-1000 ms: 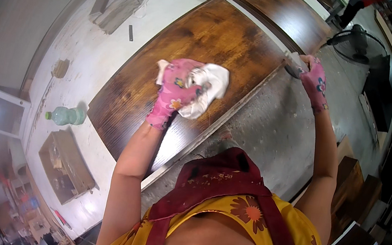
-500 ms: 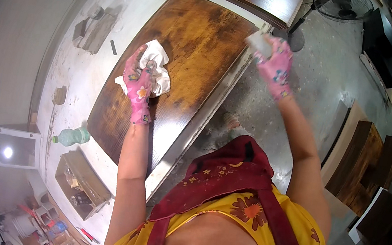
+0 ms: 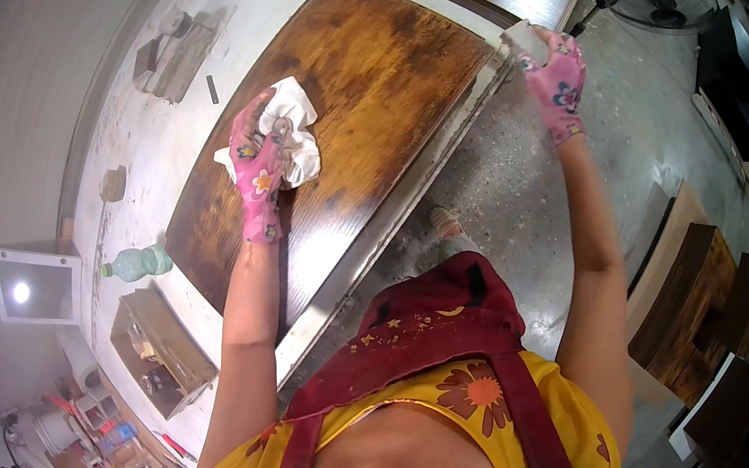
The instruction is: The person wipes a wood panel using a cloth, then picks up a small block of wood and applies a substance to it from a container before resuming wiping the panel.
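Left hand, in a pink flowered glove, closes around a crumpled white rag and we press it flat on the dark stained wooden panel, near its left edge. Our right hand, gloved the same, curls over the panel's far right corner and grips it. That panel lies on a white workbench. A green bottle stands on the bench, well apart from the rag.
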A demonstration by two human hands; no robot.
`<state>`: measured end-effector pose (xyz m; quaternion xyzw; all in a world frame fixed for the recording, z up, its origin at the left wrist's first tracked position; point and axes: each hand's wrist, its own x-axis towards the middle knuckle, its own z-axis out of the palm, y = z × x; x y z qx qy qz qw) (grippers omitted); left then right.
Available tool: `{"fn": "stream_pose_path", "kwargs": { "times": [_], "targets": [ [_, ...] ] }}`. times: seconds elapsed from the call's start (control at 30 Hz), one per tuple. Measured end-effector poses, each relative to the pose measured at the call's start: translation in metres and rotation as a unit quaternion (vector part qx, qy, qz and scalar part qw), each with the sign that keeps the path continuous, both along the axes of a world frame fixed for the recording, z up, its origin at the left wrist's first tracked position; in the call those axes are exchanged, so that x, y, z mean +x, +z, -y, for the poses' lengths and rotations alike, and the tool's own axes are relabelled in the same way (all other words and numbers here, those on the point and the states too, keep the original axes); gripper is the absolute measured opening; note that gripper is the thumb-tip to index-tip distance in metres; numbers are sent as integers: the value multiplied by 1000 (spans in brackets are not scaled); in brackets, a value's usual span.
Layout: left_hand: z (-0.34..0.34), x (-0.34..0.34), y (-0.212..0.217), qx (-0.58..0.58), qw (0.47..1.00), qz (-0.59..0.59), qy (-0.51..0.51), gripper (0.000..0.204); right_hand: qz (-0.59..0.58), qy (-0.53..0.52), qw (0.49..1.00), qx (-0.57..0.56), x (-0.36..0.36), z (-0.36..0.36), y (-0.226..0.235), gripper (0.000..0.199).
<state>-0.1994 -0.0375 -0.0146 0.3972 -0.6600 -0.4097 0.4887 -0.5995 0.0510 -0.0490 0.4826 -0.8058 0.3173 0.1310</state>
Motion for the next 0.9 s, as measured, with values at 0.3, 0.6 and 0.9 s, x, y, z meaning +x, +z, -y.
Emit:
{"fn": "stream_pose_path", "kwargs": {
  "times": [0.3, 0.6, 0.9],
  "targets": [
    [3, 3, -7, -7, 1000, -9, 1, 43, 177, 103, 976, -76, 61, -23, -9, 48],
    [13, 13, -17, -26, 1000, 1, -10, 42, 41, 450, 891, -41, 239, -134, -10, 53],
    [-42, 137, 2, -235, 923, 302, 37, 35, 16, 300, 954, -8, 187, -105, 3, 54]
  ]
}}
